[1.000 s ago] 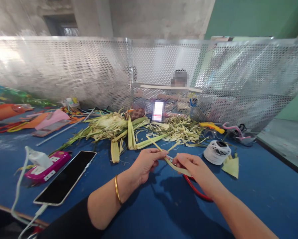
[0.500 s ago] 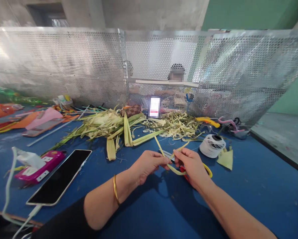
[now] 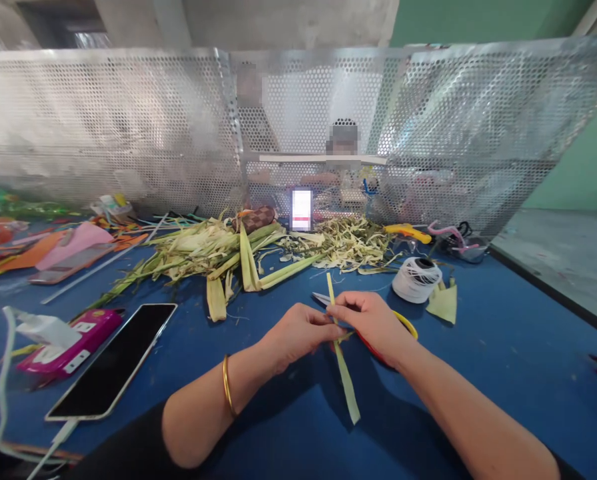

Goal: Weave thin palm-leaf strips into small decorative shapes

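A pale green-yellow strip of leaf (image 3: pixel 346 383) runs between my hands, one end pointing up and the longer end hanging toward me. My left hand (image 3: pixel 301 337) is closed in a pinch on it. From the other side my right hand (image 3: pixel 371 323) pinches the same strip, thumb and fingertips close to the left ones. Under my right hand lie scissors (image 3: pixel 320 298) with red and yellow handles, their blades pointing left. To the right stand a spool of white thread (image 3: pixel 416 280) and a cut piece of leaf (image 3: pixel 443 303).
Piles of leaf strips (image 3: pixel 193 250) and shredded scraps (image 3: pixel 353 243) lie behind my hands. At left are a black-screened phone (image 3: pixel 113 360) and a magenta power strip (image 3: pixel 73 343) with a white cable. A perforated metal screen (image 3: pixel 168 133) closes the back; people sit beyond it.
The strip, bent in a loop and crossed before, now hangs straight with its long end toward me. My right hand has moved left, close against my left hand.
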Demonstrator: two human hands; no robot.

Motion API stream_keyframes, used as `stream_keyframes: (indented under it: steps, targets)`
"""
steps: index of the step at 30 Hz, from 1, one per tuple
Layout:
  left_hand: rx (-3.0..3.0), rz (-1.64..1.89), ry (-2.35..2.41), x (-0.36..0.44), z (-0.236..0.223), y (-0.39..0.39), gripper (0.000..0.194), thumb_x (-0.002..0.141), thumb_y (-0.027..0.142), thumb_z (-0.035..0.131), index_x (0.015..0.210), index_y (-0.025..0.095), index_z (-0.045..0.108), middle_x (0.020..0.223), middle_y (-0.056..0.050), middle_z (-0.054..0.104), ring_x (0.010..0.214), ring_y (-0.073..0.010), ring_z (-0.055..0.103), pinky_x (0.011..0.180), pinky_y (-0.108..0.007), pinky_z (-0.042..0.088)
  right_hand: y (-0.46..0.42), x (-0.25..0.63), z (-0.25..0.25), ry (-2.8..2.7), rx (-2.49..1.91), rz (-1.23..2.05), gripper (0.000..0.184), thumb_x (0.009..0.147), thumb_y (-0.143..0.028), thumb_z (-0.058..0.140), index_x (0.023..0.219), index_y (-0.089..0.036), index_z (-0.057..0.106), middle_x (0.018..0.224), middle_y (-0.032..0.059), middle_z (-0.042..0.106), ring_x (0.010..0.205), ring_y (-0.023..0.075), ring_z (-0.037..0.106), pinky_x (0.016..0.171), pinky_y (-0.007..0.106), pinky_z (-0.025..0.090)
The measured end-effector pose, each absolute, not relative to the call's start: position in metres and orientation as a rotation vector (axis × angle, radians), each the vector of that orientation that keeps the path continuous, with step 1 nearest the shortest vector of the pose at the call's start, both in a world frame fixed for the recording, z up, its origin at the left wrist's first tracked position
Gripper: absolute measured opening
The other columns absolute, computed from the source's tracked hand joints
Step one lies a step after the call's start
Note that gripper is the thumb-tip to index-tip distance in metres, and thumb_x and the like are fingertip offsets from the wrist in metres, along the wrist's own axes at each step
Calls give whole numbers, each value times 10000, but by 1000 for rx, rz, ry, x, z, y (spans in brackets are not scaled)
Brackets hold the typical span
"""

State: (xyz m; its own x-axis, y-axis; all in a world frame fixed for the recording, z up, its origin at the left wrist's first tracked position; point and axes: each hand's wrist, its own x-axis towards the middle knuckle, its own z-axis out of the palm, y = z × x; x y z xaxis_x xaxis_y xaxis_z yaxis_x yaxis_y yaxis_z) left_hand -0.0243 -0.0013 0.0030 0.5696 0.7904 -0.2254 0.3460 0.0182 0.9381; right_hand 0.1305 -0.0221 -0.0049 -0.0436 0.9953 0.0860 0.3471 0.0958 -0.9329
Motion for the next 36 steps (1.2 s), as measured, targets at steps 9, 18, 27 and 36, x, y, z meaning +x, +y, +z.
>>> stream_keyframes:
  steps: [9,18,27,36]
  targets:
    - [1433,484,1006,-21,5,-1,227,669,357,672,620,138,710,521,-1,595,416,-65,430,428,-210,267,-22,137,-4,-1501,-1419,603,243,809,-369,524,693,-186,632,703,24,636,700,176,559,661,284,411]
    - [908,890,839,-24,7,7,193,597,184,764,759,115,684,785,-78,713,695,-121,639,684,-207,472,-50,117,0,-1836,-1418,225,262,886,-387,490,798,-212,663,675,15,655,596,153,557,562,254,375]
    - [902,931,837,-19,-2,7,214,570,176,753,759,99,687,720,-72,703,662,-134,627,632,-221,463,-35,99,-30,-1595,-1327,709,274,842,-335,472,616,-187,517,619,-6,521,614,145,465,577,253,391]
    - [908,1010,815,-20,5,3,201,558,150,753,748,101,706,678,-72,708,668,-154,642,680,-269,486,-43,99,-14,-1712,-1240,781,203,839,-242,424,771,-197,610,753,28,555,784,196,509,742,304,432]
